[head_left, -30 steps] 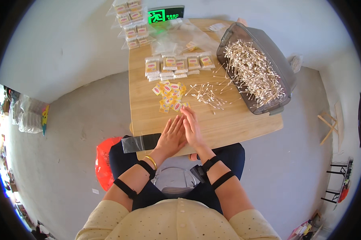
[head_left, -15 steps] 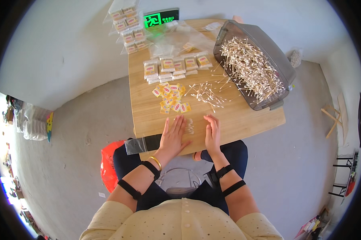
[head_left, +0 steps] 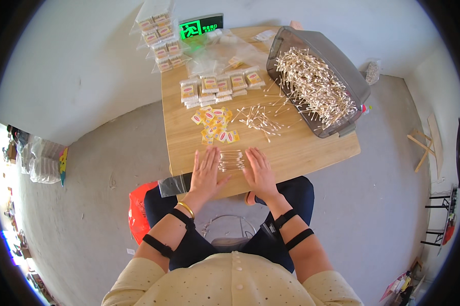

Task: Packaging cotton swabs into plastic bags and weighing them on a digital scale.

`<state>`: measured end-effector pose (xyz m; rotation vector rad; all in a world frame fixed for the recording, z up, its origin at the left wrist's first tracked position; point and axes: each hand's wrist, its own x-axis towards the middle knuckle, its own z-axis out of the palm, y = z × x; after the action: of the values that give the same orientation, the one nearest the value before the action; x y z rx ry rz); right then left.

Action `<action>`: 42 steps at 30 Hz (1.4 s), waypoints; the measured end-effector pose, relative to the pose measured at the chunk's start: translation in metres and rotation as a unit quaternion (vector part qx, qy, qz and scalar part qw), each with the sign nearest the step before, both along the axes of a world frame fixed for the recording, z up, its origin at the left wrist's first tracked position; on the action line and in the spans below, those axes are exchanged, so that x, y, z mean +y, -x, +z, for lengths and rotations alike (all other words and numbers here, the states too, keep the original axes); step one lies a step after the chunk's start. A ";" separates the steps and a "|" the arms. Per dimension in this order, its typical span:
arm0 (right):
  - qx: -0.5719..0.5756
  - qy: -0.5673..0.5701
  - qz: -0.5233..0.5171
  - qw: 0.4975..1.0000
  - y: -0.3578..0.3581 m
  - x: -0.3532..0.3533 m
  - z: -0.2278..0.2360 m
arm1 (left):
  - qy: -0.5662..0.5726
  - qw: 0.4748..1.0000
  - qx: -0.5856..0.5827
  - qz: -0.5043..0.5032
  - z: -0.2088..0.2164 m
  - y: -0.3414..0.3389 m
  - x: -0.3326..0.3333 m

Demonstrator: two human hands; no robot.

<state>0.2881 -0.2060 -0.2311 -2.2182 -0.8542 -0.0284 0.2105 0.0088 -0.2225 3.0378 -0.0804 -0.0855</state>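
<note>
Swabs [head_left: 231, 160] with white cotton tips and thin pale sticks lie in a tidy row near the front edge of the pale wooden tabletop [head_left: 301, 153]. We record the left hand [head_left: 204, 175] and the right hand [head_left: 261, 175] released, fingers extended, flanking its ends; contact we cannot tell. We note small yellow-and-white cards [head_left: 217, 125] beyond, and a translucent grey plastic bin [head_left: 339, 58] at the far right corner.

There's the green sign [head_left: 201, 26] glowing before the pale wall [head_left: 87, 61], running figure and all! Low on the left, a red plastic bag [head_left: 137, 214] blazes, a white slip [head_left: 131, 251] lying near it on grey floor [head_left: 352, 214]. Far right, a wooden frame [head_left: 428, 144] stands.
</note>
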 end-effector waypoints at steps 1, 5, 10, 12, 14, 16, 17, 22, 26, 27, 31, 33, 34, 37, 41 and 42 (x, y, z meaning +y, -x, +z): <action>0.000 -0.001 0.003 1.000 0.001 0.002 0.002 | 0.006 1.000 -0.012 0.009 -0.002 0.004 0.008; -0.038 0.138 0.036 0.989 0.002 0.011 0.002 | 0.016 1.000 -0.012 0.021 -0.010 0.009 0.014; -0.038 0.169 0.029 0.985 0.000 0.032 -0.012 | 0.013 0.999 -0.017 0.038 -0.017 -0.001 0.000; -0.077 0.211 0.035 0.974 0.002 0.040 -0.026 | 0.026 0.999 -0.015 0.040 -0.019 -0.005 -0.006; -0.093 0.198 0.033 0.975 0.005 0.047 -0.030 | 0.070 0.995 -0.056 0.040 -0.021 -0.004 -0.004; -0.108 0.186 0.031 0.976 0.007 0.050 -0.031 | 0.072 0.995 -0.056 0.042 -0.022 -0.003 -0.003; -0.101 0.183 0.033 0.977 0.007 0.050 -0.029 | 0.074 0.995 -0.055 0.041 -0.023 -0.002 -0.002; -0.074 0.199 0.036 0.977 0.010 0.051 -0.021 | 0.078 0.994 -0.055 0.050 -0.020 -0.003 -0.002; -0.093 0.207 0.032 0.973 0.009 0.049 -0.023 | 0.107 0.994 -0.025 0.020 -0.015 -0.004 -0.001; -0.093 0.192 0.033 0.977 0.008 0.049 -0.023 | 0.108 0.994 -0.025 0.021 -0.013 -0.003 -0.001; -0.087 0.229 0.040 0.969 0.007 0.048 -0.018 | 0.131 0.989 -0.055 0.034 -0.012 0.003 0.004; -0.052 0.147 0.040 0.987 0.005 0.042 -0.017 | 0.141 0.986 -0.076 0.049 -0.012 0.008 0.006; -0.051 0.148 0.045 0.987 0.006 0.041 -0.011 | 0.164 0.981 -0.086 0.055 -0.010 0.015 0.013; -0.030 0.090 0.046 0.994 0.012 0.035 0.002 | 0.188 0.975 -0.101 0.061 -0.012 0.031 0.019; -0.029 0.098 0.083 0.991 0.030 0.033 0.009 | 0.173 0.974 -0.128 0.065 -0.016 0.035 0.019; -0.042 0.090 0.086 0.991 0.033 0.034 0.010 | 0.175 0.974 -0.128 0.070 -0.015 0.036 0.019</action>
<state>0.2548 -0.1724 -0.2207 -2.3146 -1.1301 0.0399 0.1750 0.0277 -0.2376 2.6738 0.0912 0.3002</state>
